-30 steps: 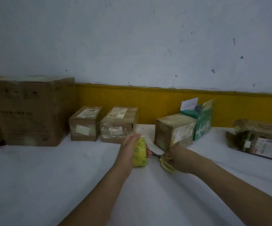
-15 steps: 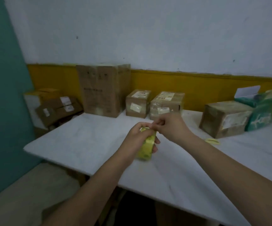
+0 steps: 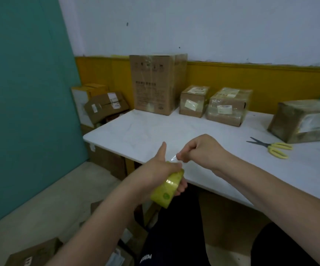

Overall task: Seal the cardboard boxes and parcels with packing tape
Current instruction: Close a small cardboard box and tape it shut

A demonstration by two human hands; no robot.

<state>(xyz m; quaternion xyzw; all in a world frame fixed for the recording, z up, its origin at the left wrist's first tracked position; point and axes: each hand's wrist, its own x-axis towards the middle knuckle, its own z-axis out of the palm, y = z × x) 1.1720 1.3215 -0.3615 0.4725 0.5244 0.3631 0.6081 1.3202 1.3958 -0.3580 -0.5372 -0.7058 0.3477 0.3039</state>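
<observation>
My left hand (image 3: 161,169) grips a yellow roll of packing tape (image 3: 167,189) at the front edge of the white table (image 3: 213,131), thumb pointing up. Just right of it, my right hand (image 3: 199,150) pinches the clear loose end of the tape (image 3: 173,157), drawn a short way off the roll. Along the back of the table stand a tall cardboard box (image 3: 155,83), two small taped parcels (image 3: 192,100) (image 3: 228,106) and a larger taped box (image 3: 303,120) at the right.
Yellow-handled scissors (image 3: 274,147) lie on the table at the right. More cardboard boxes (image 3: 103,106) are stacked left of the table against a teal wall (image 3: 24,93). Another box (image 3: 34,254) sits on the floor at the lower left. My dark-trousered legs are under the table edge.
The view swung left and pulled back. My right hand let go of the scissors, which now lie on the table, and took the tape end. Both hands moved back to the table's front edge.
</observation>
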